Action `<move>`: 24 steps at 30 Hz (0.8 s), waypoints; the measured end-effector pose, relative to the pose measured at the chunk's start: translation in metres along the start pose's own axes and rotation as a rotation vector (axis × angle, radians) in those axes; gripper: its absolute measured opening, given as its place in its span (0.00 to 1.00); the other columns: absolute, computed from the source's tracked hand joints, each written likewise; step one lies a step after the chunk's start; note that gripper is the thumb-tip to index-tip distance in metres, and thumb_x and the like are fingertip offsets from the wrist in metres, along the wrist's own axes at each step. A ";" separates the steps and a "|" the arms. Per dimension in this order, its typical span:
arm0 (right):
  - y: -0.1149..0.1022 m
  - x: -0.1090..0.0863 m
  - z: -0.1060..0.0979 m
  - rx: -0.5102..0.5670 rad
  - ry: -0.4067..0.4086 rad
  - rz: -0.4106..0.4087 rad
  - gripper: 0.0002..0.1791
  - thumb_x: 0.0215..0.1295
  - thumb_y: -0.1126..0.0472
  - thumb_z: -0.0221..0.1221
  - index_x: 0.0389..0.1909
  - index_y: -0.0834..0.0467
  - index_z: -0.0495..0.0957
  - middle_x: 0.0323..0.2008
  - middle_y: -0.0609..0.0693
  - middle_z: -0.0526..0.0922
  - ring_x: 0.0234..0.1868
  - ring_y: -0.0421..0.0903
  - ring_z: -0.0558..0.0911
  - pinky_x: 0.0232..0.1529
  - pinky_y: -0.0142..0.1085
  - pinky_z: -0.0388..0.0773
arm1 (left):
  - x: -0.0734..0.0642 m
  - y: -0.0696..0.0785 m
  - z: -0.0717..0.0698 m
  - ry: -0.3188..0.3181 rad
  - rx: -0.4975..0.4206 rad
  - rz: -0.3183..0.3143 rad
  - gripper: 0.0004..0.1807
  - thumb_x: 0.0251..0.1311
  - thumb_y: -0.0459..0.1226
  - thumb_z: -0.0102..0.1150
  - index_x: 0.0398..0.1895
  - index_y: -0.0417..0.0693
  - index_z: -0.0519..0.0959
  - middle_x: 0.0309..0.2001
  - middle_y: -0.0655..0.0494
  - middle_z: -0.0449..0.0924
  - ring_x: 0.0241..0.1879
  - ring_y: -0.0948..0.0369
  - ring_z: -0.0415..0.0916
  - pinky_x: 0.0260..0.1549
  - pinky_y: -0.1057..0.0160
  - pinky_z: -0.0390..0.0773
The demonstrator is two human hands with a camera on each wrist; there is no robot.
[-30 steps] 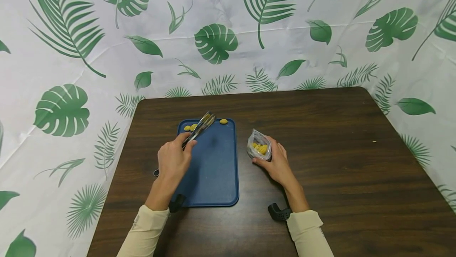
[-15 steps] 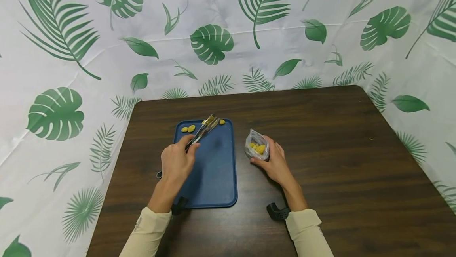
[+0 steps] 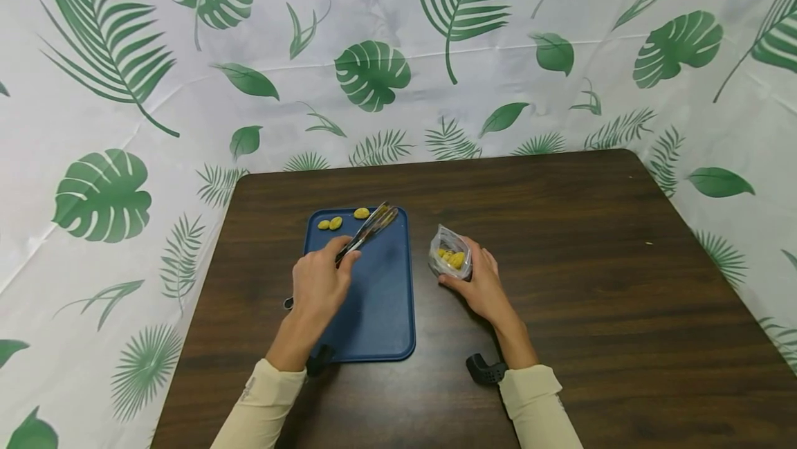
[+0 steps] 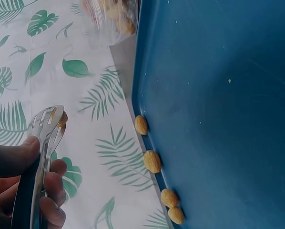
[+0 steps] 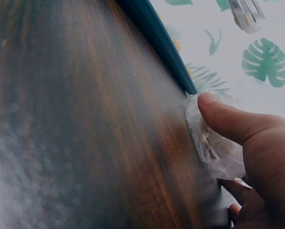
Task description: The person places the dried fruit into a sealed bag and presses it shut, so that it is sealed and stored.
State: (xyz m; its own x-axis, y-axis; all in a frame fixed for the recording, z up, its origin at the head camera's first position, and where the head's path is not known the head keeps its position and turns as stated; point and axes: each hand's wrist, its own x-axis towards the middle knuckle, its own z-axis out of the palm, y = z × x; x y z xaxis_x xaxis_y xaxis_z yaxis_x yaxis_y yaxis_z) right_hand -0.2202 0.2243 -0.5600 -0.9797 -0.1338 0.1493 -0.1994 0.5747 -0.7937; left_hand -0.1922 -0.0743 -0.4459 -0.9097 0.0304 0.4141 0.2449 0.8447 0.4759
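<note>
Tongs point(image 3: 369, 230) have shifted slightly rightward since the earlier head frames, along with the left hand point(image 3: 320, 281); they now reach the far right corner of the blue tray point(image 3: 380, 297). Right hand point(image 3: 482, 283) about as before.

Fingers: left curled round the tongs, whose tips stand narrow, apparently on one almond point(image 4: 62, 118) at left of the left wrist frame. Right fingers hold a clear plastic bag point(image 5: 204, 129), mouth up, on the desk point(image 3: 591, 248), just right of centre in the head frame.

Progress: left wrist view shows four almonds point(image 4: 152, 161) in a row along the tray's edge, upper centre-left of the head frame. Several nuts in the bag; count unclear. Judged partway: gripped almond not yet set down.
</note>
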 end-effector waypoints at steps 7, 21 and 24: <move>-0.001 0.000 -0.001 0.006 -0.003 0.006 0.50 0.58 0.53 0.76 0.76 0.57 0.58 0.67 0.63 0.76 0.72 0.63 0.66 0.78 0.59 0.41 | 0.000 0.004 0.004 -0.013 0.001 0.015 0.16 0.62 0.41 0.71 0.49 0.42 0.87 0.26 0.48 0.88 0.14 0.60 0.67 0.17 0.60 0.66; -0.002 0.000 -0.001 0.003 0.001 -0.010 0.50 0.57 0.54 0.76 0.76 0.58 0.58 0.67 0.63 0.75 0.72 0.63 0.66 0.77 0.59 0.42 | -0.002 0.011 0.010 -0.031 0.017 0.043 0.16 0.62 0.41 0.71 0.48 0.42 0.87 0.29 0.47 0.89 0.16 0.58 0.71 0.18 0.58 0.71; -0.003 0.000 -0.001 0.001 0.002 -0.009 0.50 0.57 0.54 0.76 0.76 0.58 0.58 0.67 0.64 0.76 0.72 0.64 0.67 0.77 0.60 0.42 | -0.003 0.012 0.012 -0.039 0.015 0.044 0.16 0.62 0.41 0.71 0.48 0.42 0.87 0.30 0.47 0.90 0.16 0.58 0.71 0.17 0.58 0.71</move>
State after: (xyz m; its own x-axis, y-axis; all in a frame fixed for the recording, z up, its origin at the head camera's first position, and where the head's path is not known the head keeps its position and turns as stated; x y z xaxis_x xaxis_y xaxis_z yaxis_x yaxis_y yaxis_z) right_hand -0.2193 0.2236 -0.5573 -0.9778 -0.1377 0.1579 -0.2087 0.5724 -0.7930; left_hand -0.1908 -0.0578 -0.4501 -0.9107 0.0885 0.4034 0.2802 0.8500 0.4461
